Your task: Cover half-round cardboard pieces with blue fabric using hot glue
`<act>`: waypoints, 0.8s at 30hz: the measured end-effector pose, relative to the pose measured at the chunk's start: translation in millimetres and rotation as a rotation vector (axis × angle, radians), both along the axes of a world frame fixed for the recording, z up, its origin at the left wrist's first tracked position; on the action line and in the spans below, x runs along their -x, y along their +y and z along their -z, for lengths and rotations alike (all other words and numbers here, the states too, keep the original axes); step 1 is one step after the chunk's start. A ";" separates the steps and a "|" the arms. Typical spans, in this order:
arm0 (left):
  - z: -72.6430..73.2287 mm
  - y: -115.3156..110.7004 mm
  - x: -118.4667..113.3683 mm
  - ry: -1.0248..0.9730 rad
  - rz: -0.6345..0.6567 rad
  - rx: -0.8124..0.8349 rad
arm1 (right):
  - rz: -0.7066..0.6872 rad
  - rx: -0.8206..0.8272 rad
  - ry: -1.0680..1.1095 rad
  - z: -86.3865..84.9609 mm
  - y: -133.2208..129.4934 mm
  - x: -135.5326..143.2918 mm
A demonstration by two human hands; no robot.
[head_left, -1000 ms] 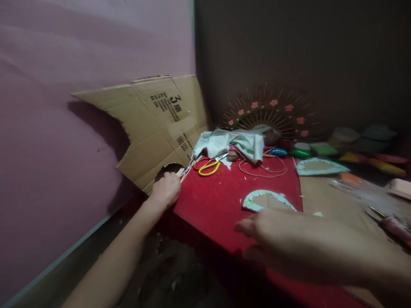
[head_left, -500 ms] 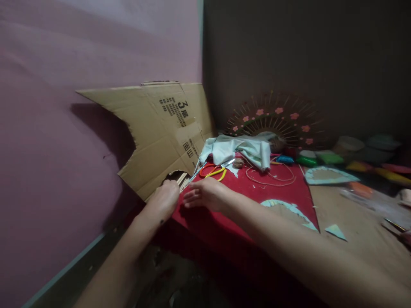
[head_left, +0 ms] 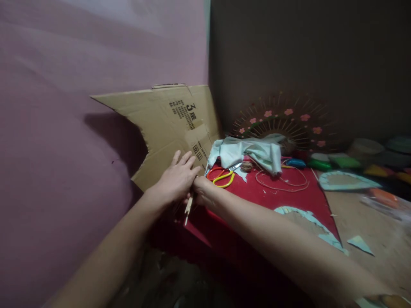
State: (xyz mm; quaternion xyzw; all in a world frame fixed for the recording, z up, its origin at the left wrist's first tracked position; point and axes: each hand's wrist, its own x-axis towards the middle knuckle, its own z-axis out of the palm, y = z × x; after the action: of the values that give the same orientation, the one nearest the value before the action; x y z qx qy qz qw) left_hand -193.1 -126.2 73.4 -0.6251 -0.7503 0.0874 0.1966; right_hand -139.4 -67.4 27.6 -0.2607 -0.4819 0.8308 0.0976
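Observation:
My left hand lies over the lower part of a cut cardboard sheet, fingers stretched out and apart. Just to its right and partly under it is my right hand, its fingers curled round a few thin wooden sticks. The sticks' ends poke out below, toward me, over the red table covering's edge; their other ends are hidden by my hands. Right beside my right hand lie scissors with red and yellow handles.
A crumpled pale cloth, string and blue-edged cardboard pieces lie on the red covering and the brown board. A fan-shaped flower piece stands behind. The pink wall rises at left.
My left hand has gone from a closed grip to spread fingers. My right hand has moved against it and closed on the sticks, which now point toward me. The view has shifted slightly left.

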 end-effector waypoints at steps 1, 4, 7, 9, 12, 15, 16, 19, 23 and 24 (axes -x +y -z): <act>3.4 6.9 9.3 0.009 -0.008 0.009 | -0.034 0.032 -0.053 -0.7 -4.5 -3.1; 16.1 20.0 32.0 0.018 0.007 0.012 | -0.118 0.137 -0.180 -8.2 -24.4 -21.4; 23.1 25.0 45.4 0.005 0.038 -0.018 | -0.205 0.211 -0.232 -21.4 -42.7 -55.5; 23.3 27.9 50.4 -0.020 0.058 -0.057 | -0.286 0.286 -0.273 -30.5 -47.7 -82.6; 22.0 29.0 51.3 -0.075 0.098 -0.140 | -0.347 0.363 -0.186 -41.4 -44.2 -118.4; 24.3 12.6 39.1 -0.129 0.109 -0.305 | -0.330 0.366 -0.148 -46.7 -36.4 -143.0; 26.4 1.3 31.5 -0.142 0.088 -0.389 | -0.327 0.363 -0.154 -47.1 -34.3 -149.3; 37.8 -48.1 1.8 -0.160 -0.021 -0.657 | -0.327 0.342 -0.182 -46.3 -30.0 -164.5; 71.3 -124.4 -33.1 -0.073 -0.229 -1.042 | -0.382 0.331 -0.135 -44.1 -23.6 -176.1; 83.5 -140.2 -37.6 -0.046 -0.304 -1.108 | -0.398 0.329 -0.127 -43.5 -21.9 -177.1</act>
State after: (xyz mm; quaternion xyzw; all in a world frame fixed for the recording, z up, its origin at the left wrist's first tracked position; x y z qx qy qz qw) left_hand -155.5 -266.4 -10.1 -0.3158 -0.7696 -0.3052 0.4635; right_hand 37.8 -89.4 71.1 -0.2246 -0.3873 0.8829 -0.1416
